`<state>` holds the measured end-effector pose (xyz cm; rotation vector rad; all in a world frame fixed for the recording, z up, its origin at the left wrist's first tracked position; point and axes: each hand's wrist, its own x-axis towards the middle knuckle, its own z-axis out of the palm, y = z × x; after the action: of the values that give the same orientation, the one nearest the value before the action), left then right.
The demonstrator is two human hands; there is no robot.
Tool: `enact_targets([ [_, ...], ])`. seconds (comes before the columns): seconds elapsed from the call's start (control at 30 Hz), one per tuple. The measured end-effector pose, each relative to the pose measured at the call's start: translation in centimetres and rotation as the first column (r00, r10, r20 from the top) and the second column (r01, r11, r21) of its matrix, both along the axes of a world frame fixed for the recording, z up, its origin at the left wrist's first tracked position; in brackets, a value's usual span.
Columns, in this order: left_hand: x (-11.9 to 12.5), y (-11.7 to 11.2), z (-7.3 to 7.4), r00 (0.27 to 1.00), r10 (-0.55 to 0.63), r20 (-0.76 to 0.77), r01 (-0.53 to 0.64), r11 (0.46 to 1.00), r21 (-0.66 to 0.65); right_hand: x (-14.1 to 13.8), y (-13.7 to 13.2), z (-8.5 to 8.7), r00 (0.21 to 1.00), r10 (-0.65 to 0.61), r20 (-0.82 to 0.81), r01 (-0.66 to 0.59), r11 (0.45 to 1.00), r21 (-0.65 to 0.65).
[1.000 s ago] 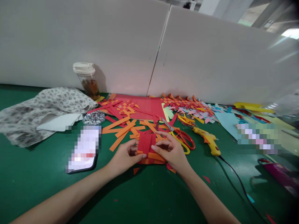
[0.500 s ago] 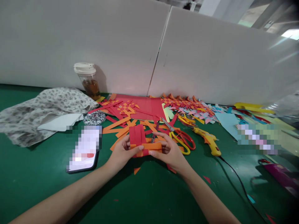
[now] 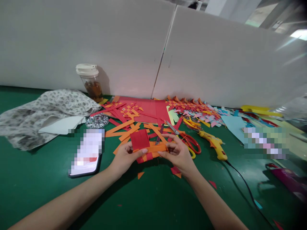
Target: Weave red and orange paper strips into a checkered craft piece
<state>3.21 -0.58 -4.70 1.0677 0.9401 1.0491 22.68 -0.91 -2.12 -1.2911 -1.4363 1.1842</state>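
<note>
Both my hands hold a woven piece of red and orange paper strips [image 3: 144, 145] just above the green table [image 3: 148, 198]. My left hand [image 3: 124, 158] pinches its left side, thumb on top of the strips. On the right, my right hand [image 3: 178, 155] grips the ends of the orange strips, fingers curled. The red strips stand up behind the orange ones. Loose orange and red strips [image 3: 124, 129] lie on the table right behind the piece.
A phone [image 3: 86, 153] lies left of my hands. Red and yellow scissors [image 3: 189, 142] and a yellow glue gun [image 3: 213, 142] with its black cord lie to the right. Behind are a lidded cup [image 3: 90, 81], a patterned cloth [image 3: 45, 110], woven paper pieces [image 3: 192, 107] and white partition boards [image 3: 153, 48].
The woven piece has been lifted off the table and tilted up toward me. Both hands have risen with it and shifted slightly left.
</note>
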Motion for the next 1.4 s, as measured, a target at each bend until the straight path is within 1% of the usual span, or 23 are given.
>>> enact_targets([
  [0.13,0.0,0.0,0.0,1.0,0.001,0.014,-0.001,1.0,-0.014,0.2,0.0,0.1,0.994,0.041,-0.102,-0.032,0.996,0.084],
  [0.2,0.0,0.0,0.0,1.0,-0.014,0.01,0.014,1.0,-0.003,0.0,-0.1,0.2,0.989,0.067,-0.135,-0.056,0.995,0.083],
  [0.33,0.0,-0.1,-0.1,1.0,-0.017,-0.012,0.018,1.0,0.023,-0.8,-0.6,0.3,0.995,0.097,-0.034,-0.098,0.995,-0.019],
  [0.4,0.0,-0.1,-0.1,0.999,-0.043,-0.018,0.044,0.998,0.036,-1.3,-0.9,0.2,0.993,0.113,0.016,-0.113,0.993,-0.03],
  [0.47,0.1,-0.2,-0.1,0.997,-0.08,-0.02,0.081,0.996,0.049,-1.6,-1.0,0.0,0.993,0.117,0.03,-0.117,0.993,-0.011],
  [0.63,0.2,-0.3,-0.2,0.994,-0.094,-0.049,0.097,0.993,0.063,-1.6,-0.8,-0.6,0.995,0.041,0.095,-0.047,0.997,0.064],
  [0.8,0.5,-0.1,-0.1,0.991,-0.112,0.067,0.109,0.993,0.051,-1.1,-0.4,-0.6,0.99,-0.111,0.088,0.099,0.987,0.129],
  [0.87,0.5,0.0,-0.2,0.99,-0.093,0.105,0.089,0.995,0.039,-1.0,-0.3,-0.5,0.983,-0.161,0.087,0.147,0.978,0.151],
  [0.93,0.5,0.1,-0.5,0.992,-0.056,0.11,0.055,0.998,0.015,-1.0,-0.2,-0.4,0.98,-0.174,0.091,0.159,0.975,0.155],
  [1.0,0.5,0.1,-0.8,0.996,-0.016,0.085,0.017,1.0,-0.005,-0.8,-0.1,-0.4,0.983,-0.158,0.095,0.144,0.98,0.139],
  [1.07,0.4,0.1,-1.1,0.999,-0.008,0.052,0.009,1.0,-0.01,-0.6,0.0,-0.4,0.99,-0.108,0.093,0.099,0.991,0.09],
  [1.13,0.3,0.0,-1.3,0.999,-0.032,0.02,0.032,0.999,0.005,-0.3,0.0,-0.2,0.996,-0.035,0.076,0.033,0.999,0.024],
  [1.23,0.3,-0.3,-1.4,0.995,-0.092,-0.043,0.094,0.995,0.044,-0.2,0.0,0.3,0.996,0.068,0.052,-0.065,0.996,-0.061],
  [1.33,0.4,-0.5,-1.2,0.986,-0.136,-0.099,0.143,0.987,0.072,-0.3,-0.1,0.8,0.995,0.073,0.072,-0.066,0.993,-0.101],
  [1.4,0.5,-0.6,-1.1,0.982,-0.148,-0.117,0.157,0.984,0.08,-0.4,-0.2,0.9,0.995,0.052,0.086,-0.044,0.995,-0.093],
])
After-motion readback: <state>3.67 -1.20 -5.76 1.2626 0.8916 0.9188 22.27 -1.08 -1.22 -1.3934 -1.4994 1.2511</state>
